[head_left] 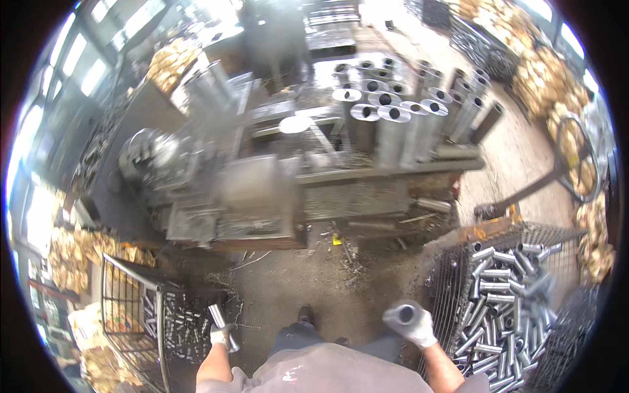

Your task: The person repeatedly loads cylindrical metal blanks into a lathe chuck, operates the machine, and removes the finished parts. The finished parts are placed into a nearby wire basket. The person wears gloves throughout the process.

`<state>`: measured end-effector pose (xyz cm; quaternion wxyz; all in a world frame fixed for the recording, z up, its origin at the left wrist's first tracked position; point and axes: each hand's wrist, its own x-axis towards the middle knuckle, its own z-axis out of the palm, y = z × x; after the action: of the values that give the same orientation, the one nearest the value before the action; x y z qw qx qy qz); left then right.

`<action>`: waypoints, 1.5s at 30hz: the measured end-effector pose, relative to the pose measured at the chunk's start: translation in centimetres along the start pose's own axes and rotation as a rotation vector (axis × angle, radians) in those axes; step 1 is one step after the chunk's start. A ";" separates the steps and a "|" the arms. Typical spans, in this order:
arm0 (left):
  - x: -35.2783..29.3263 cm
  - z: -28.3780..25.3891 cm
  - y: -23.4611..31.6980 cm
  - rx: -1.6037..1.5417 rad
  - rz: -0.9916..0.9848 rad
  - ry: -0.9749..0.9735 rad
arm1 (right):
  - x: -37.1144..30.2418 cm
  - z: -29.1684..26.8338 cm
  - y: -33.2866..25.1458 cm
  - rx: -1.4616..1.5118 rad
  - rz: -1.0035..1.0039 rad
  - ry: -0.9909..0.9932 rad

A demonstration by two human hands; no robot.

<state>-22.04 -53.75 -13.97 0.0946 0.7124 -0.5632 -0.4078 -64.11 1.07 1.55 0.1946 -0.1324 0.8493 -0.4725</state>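
My left hand (223, 335), in a pale glove, is closed around a shiny flanged metal tube (216, 316) beside the left wire cage. The tube sticks out above and below the fingers. On the other side, my right hand (422, 331), also gloved, grips a wider-looking metal tube (401, 316) near the right wire basket. The open round end of that tube faces up, and motion blurs it slightly. Most of the right fingers lie hidden behind it.
The right wire basket (452, 288) holds many loose flanged tubes (501, 298); the left wire cage (124, 296) contains smaller metal pieces. Ahead stands a blurred machine (255, 187), with upright flanged tubes (393, 131) on its bench. A yellow item (337, 240) lies on the floor.
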 end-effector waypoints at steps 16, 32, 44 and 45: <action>8.1 -8.1 45.8 -0.512 0.701 -0.333 | 37.6 17.9 -55.7 -0.049 -0.574 0.186; 11.6 -7.8 48.3 -0.043 1.022 -0.526 | 50.6 29.9 -60.4 -0.930 -0.303 -0.278; 27.5 -14.7 66.7 0.651 1.594 0.524 | 50.4 40.1 -61.6 -1.028 -0.960 -0.602; 27.6 -15.3 67.6 0.828 1.479 0.485 | 49.7 39.0 -62.3 -0.973 -0.922 -0.488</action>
<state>-59.65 -106.55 23.05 0.1856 0.2095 -0.9471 0.1570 -87.98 -80.84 25.95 0.0783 -0.6519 0.7536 -0.0311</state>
